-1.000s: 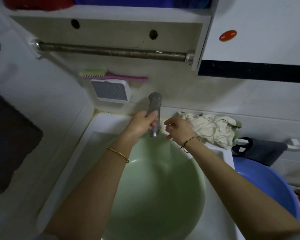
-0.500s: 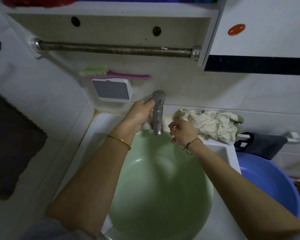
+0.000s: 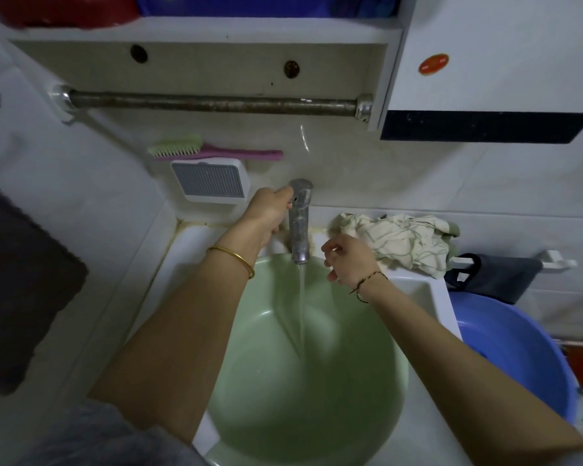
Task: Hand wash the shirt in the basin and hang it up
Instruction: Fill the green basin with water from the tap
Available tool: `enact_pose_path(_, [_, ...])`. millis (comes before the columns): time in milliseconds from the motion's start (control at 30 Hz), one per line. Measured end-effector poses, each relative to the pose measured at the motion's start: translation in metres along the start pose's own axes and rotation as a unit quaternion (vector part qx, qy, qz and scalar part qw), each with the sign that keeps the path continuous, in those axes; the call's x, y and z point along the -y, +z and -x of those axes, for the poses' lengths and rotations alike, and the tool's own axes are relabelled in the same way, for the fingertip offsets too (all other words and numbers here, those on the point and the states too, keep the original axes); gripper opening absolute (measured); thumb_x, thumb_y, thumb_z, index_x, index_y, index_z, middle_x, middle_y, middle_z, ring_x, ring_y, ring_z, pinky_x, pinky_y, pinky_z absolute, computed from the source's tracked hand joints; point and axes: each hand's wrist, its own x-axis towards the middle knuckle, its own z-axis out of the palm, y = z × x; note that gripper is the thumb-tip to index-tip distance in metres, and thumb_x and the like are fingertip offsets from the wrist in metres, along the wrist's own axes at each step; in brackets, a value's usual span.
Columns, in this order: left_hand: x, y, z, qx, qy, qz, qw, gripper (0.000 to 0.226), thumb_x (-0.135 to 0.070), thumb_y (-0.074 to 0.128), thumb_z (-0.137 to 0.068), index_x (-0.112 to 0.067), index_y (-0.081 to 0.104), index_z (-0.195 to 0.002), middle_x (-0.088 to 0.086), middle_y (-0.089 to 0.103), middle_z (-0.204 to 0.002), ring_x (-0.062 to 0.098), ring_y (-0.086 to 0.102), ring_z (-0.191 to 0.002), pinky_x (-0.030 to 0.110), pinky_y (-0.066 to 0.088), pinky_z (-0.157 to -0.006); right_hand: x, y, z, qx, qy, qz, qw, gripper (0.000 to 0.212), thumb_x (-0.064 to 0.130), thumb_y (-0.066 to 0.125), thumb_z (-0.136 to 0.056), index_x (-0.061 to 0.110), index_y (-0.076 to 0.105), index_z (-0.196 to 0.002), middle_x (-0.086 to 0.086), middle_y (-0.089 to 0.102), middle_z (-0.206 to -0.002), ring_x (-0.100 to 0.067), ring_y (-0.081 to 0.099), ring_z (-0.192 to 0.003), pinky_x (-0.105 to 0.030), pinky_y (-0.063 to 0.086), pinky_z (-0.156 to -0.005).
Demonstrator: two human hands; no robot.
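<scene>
Above me a rusty towel rail point(image 3: 212, 105) runs along the wall under a white shelf point(image 3: 202, 31), and below it a green-and-pink scrubbing brush point(image 3: 212, 150) lies on top of a white soap box point(image 3: 211, 180). To my right a blue tub point(image 3: 515, 358) sits beside the sink, with a dark cloth point(image 3: 495, 275) hanging just above it. A dark towel point(image 3: 21, 290) hangs on the wall to my left.

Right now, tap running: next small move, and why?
Probably reach the right hand, which holds nothing, to the shirt bunched on the sink ledge and drop it into the green basin. Water already flows in while the left hand works the tap.
</scene>
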Motion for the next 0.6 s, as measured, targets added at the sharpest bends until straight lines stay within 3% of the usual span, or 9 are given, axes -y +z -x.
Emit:
enact_pose_path(433, [0.001, 0.001, -0.003, 0.005, -0.002, 0.022, 1.0, 0.028, -0.031, 0.043, -0.097, -0.015, 0.049, -0.075, -0.002, 0.039, -0.064, 0.012, 0.028, -0.05, 0.024, 0.025, -0.05, -0.003, 0.002, 0.009, 0.003, 0.015, 0.001, 1.0, 0.019, 0.011, 0.04, -0.094, 0.016, 0.057, -0.1, -0.009, 0.064, -0.097, -0.023, 0.065, -0.062, -0.037, 0.054, -0.065])
enact_pose_path(600, [-0.004, 0.001, -0.002, 0.007, -0.008, 0.03, 0.999, 0.021, -0.03, 0.043, -0.098, -0.011, 0.051, -0.093, -0.004, 0.041, -0.065, 0.012, 0.029, -0.05, 0.023, 0.027, -0.048, -0.007, 0.005, 0.011, 0.001, 0.023, 0.008, 1.0, 0.019, 0.013, 0.04, -0.093, 0.019, 0.057, -0.098, -0.007, 0.065, -0.098, -0.021, 0.067, -0.062, -0.038, 0.055, -0.068])
